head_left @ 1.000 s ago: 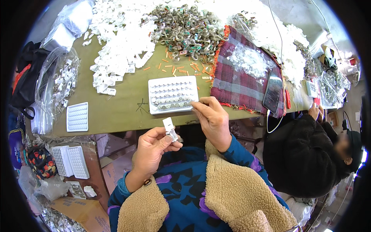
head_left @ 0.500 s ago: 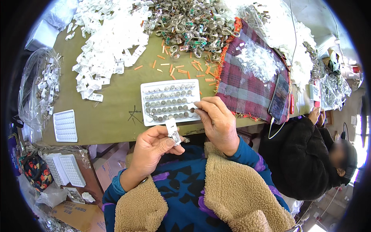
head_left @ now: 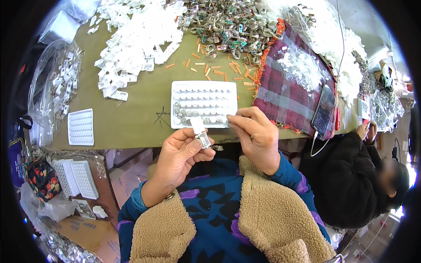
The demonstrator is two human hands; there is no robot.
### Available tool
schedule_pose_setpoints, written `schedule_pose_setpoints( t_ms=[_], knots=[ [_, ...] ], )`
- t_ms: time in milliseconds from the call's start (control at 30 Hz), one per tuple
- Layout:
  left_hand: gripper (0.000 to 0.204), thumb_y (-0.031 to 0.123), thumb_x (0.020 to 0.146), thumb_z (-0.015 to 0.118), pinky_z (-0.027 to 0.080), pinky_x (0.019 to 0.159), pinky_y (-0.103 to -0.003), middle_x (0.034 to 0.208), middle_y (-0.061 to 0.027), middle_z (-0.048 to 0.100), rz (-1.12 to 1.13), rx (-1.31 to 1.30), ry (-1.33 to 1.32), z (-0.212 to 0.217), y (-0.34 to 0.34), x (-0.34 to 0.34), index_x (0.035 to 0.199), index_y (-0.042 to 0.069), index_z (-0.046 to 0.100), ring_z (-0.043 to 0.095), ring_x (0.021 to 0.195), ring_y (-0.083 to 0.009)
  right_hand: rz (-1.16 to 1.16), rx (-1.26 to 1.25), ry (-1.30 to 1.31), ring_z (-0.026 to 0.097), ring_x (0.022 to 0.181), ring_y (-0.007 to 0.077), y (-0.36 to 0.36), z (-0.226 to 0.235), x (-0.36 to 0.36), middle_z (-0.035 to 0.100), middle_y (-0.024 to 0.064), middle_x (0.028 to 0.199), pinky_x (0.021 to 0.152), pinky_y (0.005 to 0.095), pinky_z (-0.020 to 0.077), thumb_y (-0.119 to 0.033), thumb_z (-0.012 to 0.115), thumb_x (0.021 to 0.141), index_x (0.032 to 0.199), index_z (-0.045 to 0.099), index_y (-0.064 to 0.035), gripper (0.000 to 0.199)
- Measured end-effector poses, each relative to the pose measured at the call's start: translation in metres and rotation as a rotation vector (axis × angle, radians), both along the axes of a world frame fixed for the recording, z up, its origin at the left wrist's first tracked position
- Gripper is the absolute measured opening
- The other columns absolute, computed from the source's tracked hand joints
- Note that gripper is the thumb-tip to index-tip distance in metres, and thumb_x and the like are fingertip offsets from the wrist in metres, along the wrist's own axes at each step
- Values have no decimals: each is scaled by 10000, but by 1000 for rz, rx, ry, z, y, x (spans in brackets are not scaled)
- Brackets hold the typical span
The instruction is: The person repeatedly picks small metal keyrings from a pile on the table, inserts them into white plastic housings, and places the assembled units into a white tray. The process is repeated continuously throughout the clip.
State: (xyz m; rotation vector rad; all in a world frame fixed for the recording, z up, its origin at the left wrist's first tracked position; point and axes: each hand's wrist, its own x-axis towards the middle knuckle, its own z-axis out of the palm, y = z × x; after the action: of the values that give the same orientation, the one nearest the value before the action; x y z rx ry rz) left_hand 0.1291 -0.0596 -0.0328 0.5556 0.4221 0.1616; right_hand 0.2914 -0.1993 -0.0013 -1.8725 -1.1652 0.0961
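My left hand [head_left: 182, 153] is closed around a small white plastic casing with a clear end [head_left: 199, 130], held tilted in front of the tray. My right hand [head_left: 258, 138] is pinched at the tray's lower right corner. Its fingertips hide whatever may be between them. The white tray [head_left: 204, 83] lies on the table just beyond both hands. Rows of round metal button cells [head_left: 197, 111] sit in its wells, bright with glare. Its near edge is partly covered by my left hand and the casing.
White casings [head_left: 131, 48] are heaped at the far left, beside a pile of metallic parts [head_left: 232, 26]. Orange strips [head_left: 232, 68] lie scattered. A plaid cloth [head_left: 280, 92] bears clear pieces and a phone [head_left: 323, 109]. Another white tray [head_left: 80, 127] lies left. A person [head_left: 346, 179] sits at right.
The whole view has shifted, so the table appears farther right and higher. Both hands stay near the tray's front edge, with the casing still in my left hand.
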Motion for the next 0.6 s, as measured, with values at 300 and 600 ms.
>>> schedule_pose_setpoints(
  t_ms=[300,600],
  knots=[
    [240,102,997,577,618,814,-340,1046,-125,699,51,26,-65,-7,-12,1,1203,-20,598,714,885,-192,43,117,-14,658,760,235,2,16,-37,652,127,907,651,293,528,84,748,753,950,704,19,212],
    [232,87,972,616,629,768,-316,986,-107,705,49,19,-74,-7,-17,-19,1170,-32,632,707,824,-165,209,25,-134,664,793,299,1,10,-60,598,147,1004,682,355,564,86,648,757,1067,663,22,318]
  ],
)
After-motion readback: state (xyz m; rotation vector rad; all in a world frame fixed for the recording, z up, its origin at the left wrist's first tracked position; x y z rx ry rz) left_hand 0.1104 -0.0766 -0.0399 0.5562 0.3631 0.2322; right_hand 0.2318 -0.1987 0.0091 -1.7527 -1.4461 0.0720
